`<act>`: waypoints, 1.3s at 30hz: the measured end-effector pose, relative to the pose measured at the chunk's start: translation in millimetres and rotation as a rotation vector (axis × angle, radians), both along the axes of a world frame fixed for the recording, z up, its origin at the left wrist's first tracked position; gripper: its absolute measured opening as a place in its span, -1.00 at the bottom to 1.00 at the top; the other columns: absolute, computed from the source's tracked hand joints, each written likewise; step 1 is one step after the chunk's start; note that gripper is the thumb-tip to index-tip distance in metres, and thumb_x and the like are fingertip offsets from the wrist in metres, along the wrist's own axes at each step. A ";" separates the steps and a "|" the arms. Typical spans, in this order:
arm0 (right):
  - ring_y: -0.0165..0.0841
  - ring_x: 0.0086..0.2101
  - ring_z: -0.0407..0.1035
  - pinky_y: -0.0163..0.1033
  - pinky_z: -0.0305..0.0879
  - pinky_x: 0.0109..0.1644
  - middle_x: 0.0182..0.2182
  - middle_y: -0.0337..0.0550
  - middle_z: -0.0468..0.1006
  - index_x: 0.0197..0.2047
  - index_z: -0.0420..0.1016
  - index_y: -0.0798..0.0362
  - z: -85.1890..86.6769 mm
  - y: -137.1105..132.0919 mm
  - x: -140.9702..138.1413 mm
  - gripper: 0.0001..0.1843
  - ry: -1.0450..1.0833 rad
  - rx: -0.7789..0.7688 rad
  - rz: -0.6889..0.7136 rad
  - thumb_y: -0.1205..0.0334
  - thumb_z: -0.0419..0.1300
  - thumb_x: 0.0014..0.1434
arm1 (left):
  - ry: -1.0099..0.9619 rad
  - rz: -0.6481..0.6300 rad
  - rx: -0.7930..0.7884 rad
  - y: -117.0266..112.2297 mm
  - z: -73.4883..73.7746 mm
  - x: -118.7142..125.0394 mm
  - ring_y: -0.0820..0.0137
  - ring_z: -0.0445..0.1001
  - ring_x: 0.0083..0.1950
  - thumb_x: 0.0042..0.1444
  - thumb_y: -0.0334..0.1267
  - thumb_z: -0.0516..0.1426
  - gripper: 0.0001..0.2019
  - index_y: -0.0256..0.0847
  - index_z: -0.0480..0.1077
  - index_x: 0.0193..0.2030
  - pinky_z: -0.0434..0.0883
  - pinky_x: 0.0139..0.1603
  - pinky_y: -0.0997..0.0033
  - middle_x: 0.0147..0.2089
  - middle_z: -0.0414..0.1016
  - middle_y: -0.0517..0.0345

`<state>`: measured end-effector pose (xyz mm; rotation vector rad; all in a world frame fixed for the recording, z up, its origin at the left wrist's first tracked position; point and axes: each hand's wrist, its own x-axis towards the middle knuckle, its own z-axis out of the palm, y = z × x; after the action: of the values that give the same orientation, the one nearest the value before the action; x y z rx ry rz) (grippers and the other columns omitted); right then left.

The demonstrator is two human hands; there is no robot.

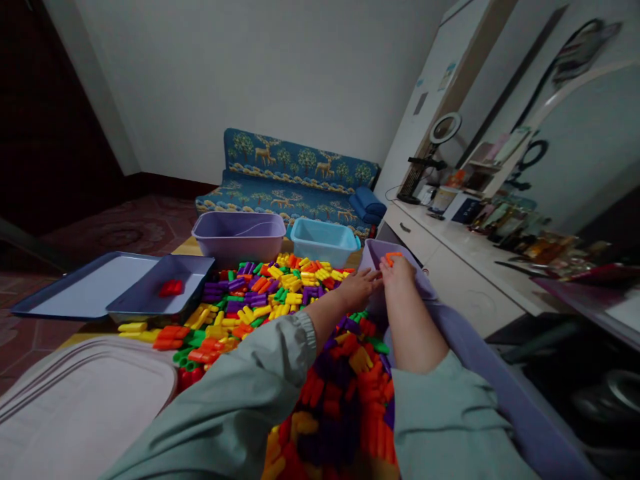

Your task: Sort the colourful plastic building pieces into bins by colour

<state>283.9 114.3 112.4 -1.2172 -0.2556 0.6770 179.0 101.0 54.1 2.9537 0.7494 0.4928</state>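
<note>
My right hand (pixel 399 272) pinches an orange plastic building piece (pixel 393 256) above the purple bin (pixel 375 253) on the right side of the table. My left hand (pixel 359 287) reaches beside it, palm down, its fingers stretched out toward the right wrist and apparently holding nothing; its underside is hidden. Below and around both arms lies a big pile of building pieces (pixel 260 293) in yellow, orange, red, green and purple. More pieces fill the space between my forearms, partly in shadow.
Along the table's far edge stand a purple tub (pixel 240 243) and a light blue basket (pixel 325 243). Left are a dark blue tin (pixel 145 307) with red pieces and its lid (pixel 85 287). White lids (pixel 100 407) lie front left. A cluttered dresser (pixel 450 247) borders the right.
</note>
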 end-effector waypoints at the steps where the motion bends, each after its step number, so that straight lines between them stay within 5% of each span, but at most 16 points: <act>1: -0.47 -0.51 0.38 -0.37 0.38 -0.42 -0.58 -0.39 0.30 -0.41 0.22 0.03 0.0 -1.8 2.2 -0.81 0.006 -0.008 0.004 0.47 0.09 -0.12 | -0.014 -0.002 -0.011 -0.2 -2.2 2.1 0.03 0.09 0.39 0.06 -0.44 0.12 -0.36 -0.29 0.11 0.32 0.23 0.31 0.02 0.41 0.07 -0.15; 8: -0.43 -0.34 0.50 -0.34 0.43 -0.24 -0.43 -0.26 0.48 -0.30 0.36 0.08 -4.5 -34.9 -33.8 -0.82 0.023 0.079 0.158 0.40 0.15 -0.05 | -0.135 0.073 -0.149 -21.1 -13.5 -20.7 0.04 0.09 0.40 0.01 -0.39 0.20 -0.32 -0.32 0.13 0.31 0.23 0.31 0.03 0.41 0.00 -0.29; 14: -0.34 -0.37 0.48 -0.31 0.36 -0.34 -0.37 -0.12 0.59 -0.30 0.52 0.12 -55.7 -75.7 -86.9 -0.69 -0.380 0.104 0.635 0.11 0.29 -0.12 | -0.347 0.424 -0.309 -67.4 -19.1 -121.4 0.23 0.47 0.07 0.09 -0.39 0.14 -0.70 -0.24 0.50 -0.02 0.40 0.08 0.29 0.05 0.49 -0.09; 17: -0.33 -0.39 0.46 -0.23 0.37 -0.27 -0.38 -0.12 0.60 -0.31 0.56 0.10 -79.6 -89.2 -98.7 -0.73 -0.668 0.005 0.817 0.16 0.29 -0.12 | -0.353 0.661 -0.339 -85.3 -25.0 -172.7 0.25 0.54 -0.12 0.12 -0.37 0.11 -0.78 -0.24 0.55 -0.15 0.42 -0.06 0.32 -0.14 0.59 -0.02; 20: -0.32 -0.37 0.45 -0.20 0.36 -0.24 -0.34 -0.17 0.60 -0.23 0.59 0.04 -86.4 -104.0 -100.4 -0.69 -0.985 -0.182 0.984 0.26 0.31 -0.13 | -0.310 0.696 -0.359 -97.9 -30.1 -203.4 0.23 0.53 -0.11 0.09 -0.31 0.15 -0.79 -0.23 0.55 -0.16 0.40 -0.08 0.32 -0.14 0.59 0.00; 25: -0.16 -0.06 0.40 -0.09 0.27 0.04 -0.10 -0.10 0.56 0.00 0.55 -0.05 -77.8 -126.1 -104.1 -0.40 -1.378 -0.269 1.203 0.14 0.43 -0.20 | -0.200 0.589 -0.394 -108.8 -38.1 -215.5 0.13 0.48 0.02 -0.11 -0.06 0.32 -0.44 -0.12 0.47 0.08 0.37 0.02 0.27 0.05 0.50 -0.03; 28: -0.11 0.05 0.29 -0.09 0.19 0.13 -0.01 -0.06 0.51 0.14 0.46 -0.05 -78.0 -130.5 -112.4 -0.21 -1.536 -0.270 1.219 0.07 0.46 -0.22 | -0.156 0.549 -0.355 -110.8 -43.8 -214.3 0.10 0.46 0.04 -0.23 -0.03 0.37 -0.28 -0.08 0.41 0.16 0.36 0.04 0.23 0.08 0.45 -0.04; 35: -0.14 0.03 0.30 -0.13 0.15 0.15 -0.02 -0.02 0.51 0.17 0.44 0.02 -83.4 -130.0 -125.6 -0.42 -1.637 -0.327 1.130 0.18 0.25 0.04 | -0.219 0.566 -0.338 -110.4 -50.7 -209.3 0.22 0.46 -0.02 -0.07 -0.21 0.27 -0.46 -0.09 0.42 0.13 0.35 0.00 0.34 0.02 0.47 0.02; 39: -0.11 0.01 0.30 -0.10 0.16 0.13 -0.06 -0.02 0.52 0.05 0.54 0.01 -82.5 -130.7 -129.1 -0.55 -1.673 -0.396 1.070 0.17 0.20 0.07 | -0.218 0.667 -0.348 -109.0 -51.7 -205.2 0.33 0.46 -0.21 0.07 -0.21 0.15 -0.81 -0.22 0.51 -0.22 0.33 -0.20 0.42 -0.21 0.48 0.04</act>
<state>154.8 -16.3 29.9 -1.7480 -2.3620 0.3959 -26.2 -8.0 2.4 2.2369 1.5967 0.6183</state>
